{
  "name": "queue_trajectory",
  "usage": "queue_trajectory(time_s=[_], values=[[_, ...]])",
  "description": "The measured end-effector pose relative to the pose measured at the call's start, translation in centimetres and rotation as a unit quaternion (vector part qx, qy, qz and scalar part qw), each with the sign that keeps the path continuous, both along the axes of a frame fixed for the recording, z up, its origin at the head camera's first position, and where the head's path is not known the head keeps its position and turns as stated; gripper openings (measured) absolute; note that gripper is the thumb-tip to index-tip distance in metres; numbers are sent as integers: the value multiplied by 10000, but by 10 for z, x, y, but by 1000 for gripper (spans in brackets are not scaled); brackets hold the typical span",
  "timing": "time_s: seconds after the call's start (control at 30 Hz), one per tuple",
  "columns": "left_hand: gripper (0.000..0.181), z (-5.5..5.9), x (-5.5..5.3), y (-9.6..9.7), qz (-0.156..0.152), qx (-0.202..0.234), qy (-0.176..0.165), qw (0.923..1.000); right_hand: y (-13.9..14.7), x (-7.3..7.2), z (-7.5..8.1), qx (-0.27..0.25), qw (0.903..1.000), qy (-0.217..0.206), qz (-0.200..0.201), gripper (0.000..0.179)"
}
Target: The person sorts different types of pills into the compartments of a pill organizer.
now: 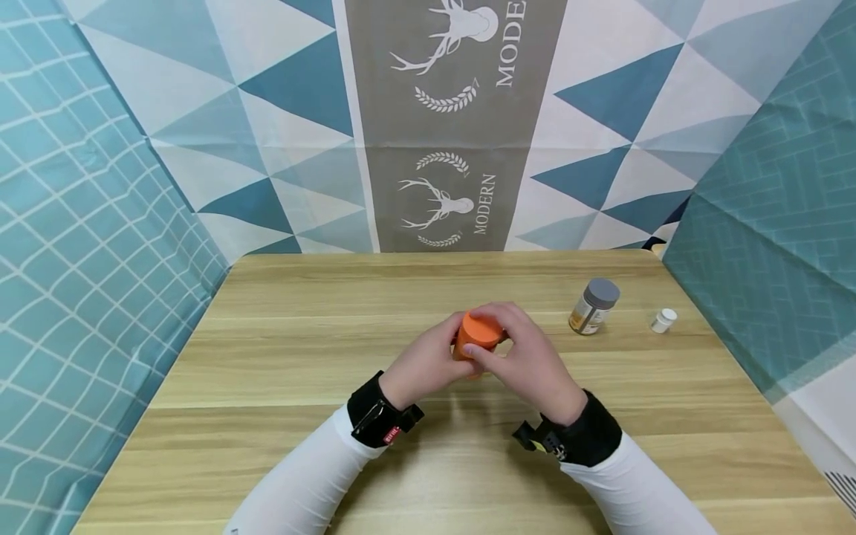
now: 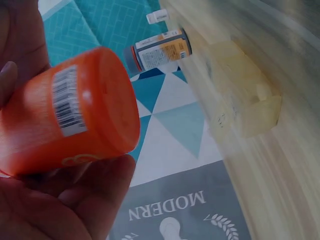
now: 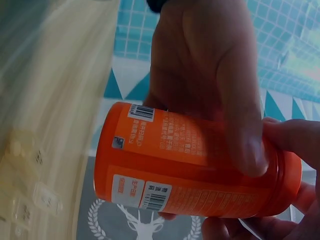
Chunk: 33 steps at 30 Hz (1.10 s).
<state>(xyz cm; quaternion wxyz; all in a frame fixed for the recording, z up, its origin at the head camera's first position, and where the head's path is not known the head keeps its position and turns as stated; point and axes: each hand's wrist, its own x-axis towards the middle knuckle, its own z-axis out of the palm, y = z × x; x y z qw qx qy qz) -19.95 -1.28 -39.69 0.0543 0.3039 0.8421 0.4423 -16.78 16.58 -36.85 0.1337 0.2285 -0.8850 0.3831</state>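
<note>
Above table (image 1: pixel 267 371), left hand (image 1: pixel 426 358) grips capped orange bottle (image 1: pixel 481 334), contents hidden.

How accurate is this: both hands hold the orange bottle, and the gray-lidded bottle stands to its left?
One error: the head view shows the gray-lidded bottle to the right of the orange bottle, not left. The rest holds.

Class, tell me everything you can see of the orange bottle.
The orange bottle is a glossy cylinder, plastic by its look, with a matching lid on, pale printed text and white barcode labels. It is held roughly upright above the table, lid uppermost. The left hand grips its lower part; the right hand holds the lid end.
</note>
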Motion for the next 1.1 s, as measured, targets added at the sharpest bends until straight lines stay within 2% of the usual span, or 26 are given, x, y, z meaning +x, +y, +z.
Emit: queue_trajectory(time_s=[0.3, 0.43, 0.57, 0.63, 0.73, 0.83, 0.93, 1.1], values=[[51, -4, -2, 2, 201, 48, -140, 9997, 0, 1, 0, 97, 10000, -1, -2, 44], [47, -5, -2, 4, 237, -31, -101, 9997, 1, 1, 0, 332, 9992, -233, -70, 55], [38, -6, 0, 7, 242, -266, 151, 9992, 3, 2, 1, 800, 9953, -307, -455, 73], [34, -7, 1, 9, 248, -394, 329, 9984, 3, 2, 0, 1115, 9905, -271, -762, 75], [33, -7, 3, 12, 267, -524, 567, 9967, 4, 3, 0, 1510, 9815, -310, -1134, 65], [34, -7, 6, 13, 317, -684, 772, 9942, 3, 3, 0, 1742, 9755, -423, -1272, 55], [32, -7, 7, 13, 335, -750, 861, 9929, 3, 3, 0, 1784, 9760, -390, -1187, 46], [29, -5, 7, 13, 287, -694, 848, 9936, 4, 1, 0, 1870, 9792, 2, -791, 34]])
